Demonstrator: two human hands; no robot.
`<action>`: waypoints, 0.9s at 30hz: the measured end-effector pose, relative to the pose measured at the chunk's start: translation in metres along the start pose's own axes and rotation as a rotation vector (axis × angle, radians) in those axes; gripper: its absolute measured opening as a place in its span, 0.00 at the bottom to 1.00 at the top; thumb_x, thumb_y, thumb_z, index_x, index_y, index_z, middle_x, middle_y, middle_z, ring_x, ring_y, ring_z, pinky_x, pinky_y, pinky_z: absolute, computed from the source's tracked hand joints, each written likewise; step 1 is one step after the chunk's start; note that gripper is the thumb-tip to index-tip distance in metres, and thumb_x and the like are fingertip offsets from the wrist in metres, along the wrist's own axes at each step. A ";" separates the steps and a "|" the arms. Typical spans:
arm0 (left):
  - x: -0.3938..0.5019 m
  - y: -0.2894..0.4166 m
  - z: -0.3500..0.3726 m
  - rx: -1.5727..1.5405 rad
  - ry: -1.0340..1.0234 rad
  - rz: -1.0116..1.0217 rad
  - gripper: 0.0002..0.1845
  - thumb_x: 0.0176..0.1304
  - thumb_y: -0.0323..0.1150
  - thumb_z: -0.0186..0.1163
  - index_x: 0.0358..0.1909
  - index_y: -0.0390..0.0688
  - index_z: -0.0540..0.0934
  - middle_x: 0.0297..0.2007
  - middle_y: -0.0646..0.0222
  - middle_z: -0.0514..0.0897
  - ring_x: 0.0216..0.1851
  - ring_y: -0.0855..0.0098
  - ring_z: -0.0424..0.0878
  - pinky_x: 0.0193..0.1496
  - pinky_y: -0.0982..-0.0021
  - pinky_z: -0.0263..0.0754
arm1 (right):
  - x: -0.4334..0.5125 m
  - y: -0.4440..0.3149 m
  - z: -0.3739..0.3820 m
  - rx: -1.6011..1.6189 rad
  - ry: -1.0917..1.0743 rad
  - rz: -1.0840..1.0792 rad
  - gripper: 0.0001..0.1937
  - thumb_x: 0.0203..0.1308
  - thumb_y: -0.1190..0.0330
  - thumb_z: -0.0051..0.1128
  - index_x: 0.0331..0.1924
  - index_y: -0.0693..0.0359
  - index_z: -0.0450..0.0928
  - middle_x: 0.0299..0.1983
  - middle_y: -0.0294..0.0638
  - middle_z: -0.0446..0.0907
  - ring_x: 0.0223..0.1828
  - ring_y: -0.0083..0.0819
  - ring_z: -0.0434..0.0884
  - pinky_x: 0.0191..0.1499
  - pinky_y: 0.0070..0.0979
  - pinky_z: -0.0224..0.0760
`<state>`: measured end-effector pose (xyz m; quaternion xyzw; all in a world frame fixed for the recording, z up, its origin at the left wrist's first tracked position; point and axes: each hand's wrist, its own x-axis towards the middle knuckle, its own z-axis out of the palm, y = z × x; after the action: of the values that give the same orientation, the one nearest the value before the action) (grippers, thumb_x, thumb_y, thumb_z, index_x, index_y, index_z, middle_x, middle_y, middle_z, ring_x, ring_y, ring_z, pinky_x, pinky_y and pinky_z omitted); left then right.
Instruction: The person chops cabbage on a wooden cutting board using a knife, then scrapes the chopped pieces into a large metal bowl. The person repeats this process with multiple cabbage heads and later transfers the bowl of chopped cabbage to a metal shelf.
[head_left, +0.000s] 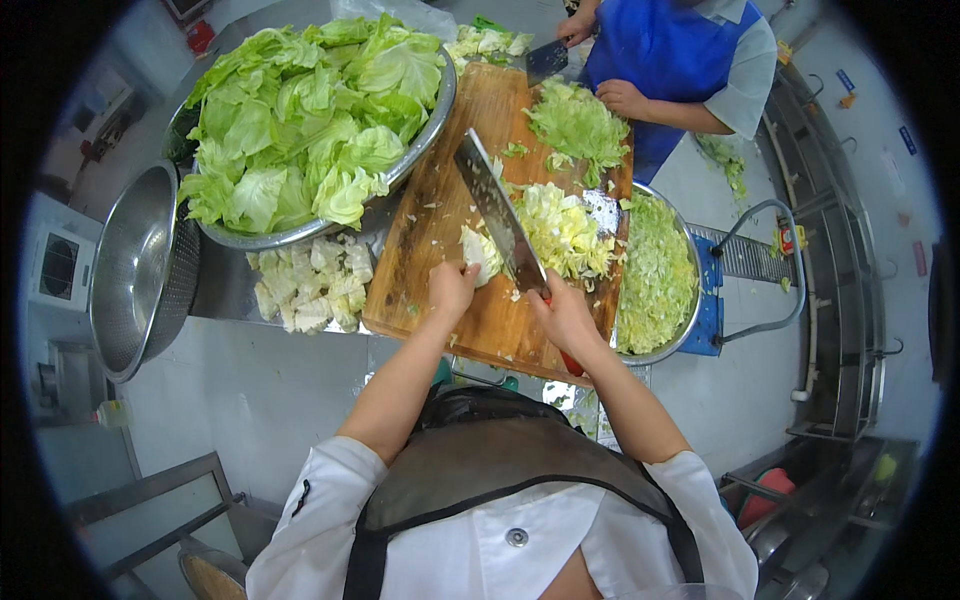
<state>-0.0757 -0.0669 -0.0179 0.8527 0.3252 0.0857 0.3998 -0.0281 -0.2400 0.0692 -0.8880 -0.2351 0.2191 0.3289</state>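
My right hand (564, 313) grips the red handle of a broad cleaver (501, 214), its blade slanting up and left above a wooden cutting board (427, 225). Against the blade's left side, my left hand (452, 289) touches a pale piece of lettuce (481, 255) with its fingertips; how firmly it is held is hard to see. Chopped yellow-green lettuce (562, 229) lies just right of the blade. Farther up the board is a heap of greener shredded lettuce (577, 124).
A co-worker in a blue apron (660, 56) holds another cleaver (547, 60) at the board's far end. Lettuce leaves fill a large metal bowl (448, 90) at left, beside cut lettuce cores (311, 281) and a steel colander (124, 277). A basin (699, 277) of shreds stands right.
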 end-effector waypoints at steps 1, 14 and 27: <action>-0.001 0.001 0.002 0.005 0.012 0.010 0.15 0.49 0.40 0.60 0.21 0.35 0.79 0.21 0.50 0.77 0.27 0.53 0.77 0.34 0.59 0.70 | 0.000 -0.002 0.002 0.051 0.048 -0.036 0.13 0.53 0.67 0.50 0.40 0.65 0.65 0.25 0.57 0.75 0.30 0.53 0.76 0.33 0.40 0.68; -0.003 -0.002 0.003 -0.055 0.045 0.007 0.16 0.48 0.39 0.61 0.19 0.34 0.78 0.16 0.49 0.75 0.22 0.52 0.75 0.29 0.59 0.68 | 0.014 0.009 0.010 0.035 -0.095 -0.047 0.14 0.53 0.65 0.50 0.39 0.66 0.68 0.30 0.55 0.76 0.34 0.49 0.76 0.36 0.37 0.68; 0.006 -0.062 -0.011 -0.132 0.275 0.017 0.12 0.40 0.27 0.65 0.29 0.36 0.77 0.26 0.58 0.79 0.25 0.65 0.78 0.30 0.68 0.72 | 0.014 0.004 -0.008 -0.103 -0.114 -0.045 0.14 0.53 0.64 0.48 0.42 0.63 0.68 0.33 0.57 0.75 0.36 0.51 0.75 0.37 0.39 0.67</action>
<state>-0.1060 -0.0275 -0.0566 0.8075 0.3631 0.2263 0.4060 -0.0117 -0.2386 0.0684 -0.8842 -0.2843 0.2496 0.2739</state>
